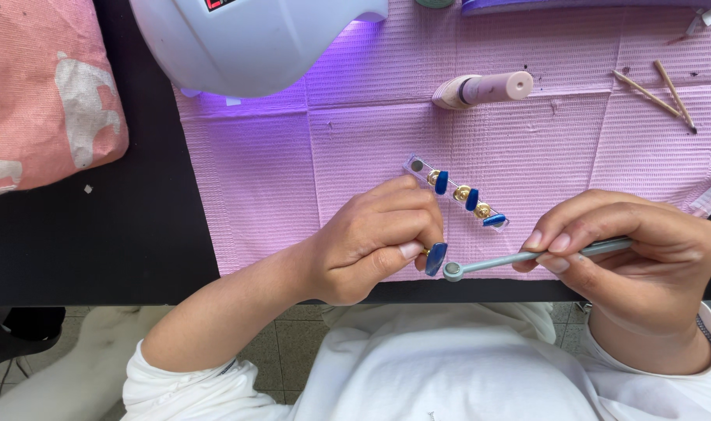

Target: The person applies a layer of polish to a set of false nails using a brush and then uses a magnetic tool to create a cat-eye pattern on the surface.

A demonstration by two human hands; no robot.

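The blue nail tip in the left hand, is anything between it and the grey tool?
Nothing visible. The grey tool's round end sits right beside the blue nail tip, pinched by the left hand; the right hand holds the tool.

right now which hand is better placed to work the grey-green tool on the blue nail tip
Right hand: it already grips the grey-green round-ended tool, whose end sits beside the blue nail tip pinched in the left hand.
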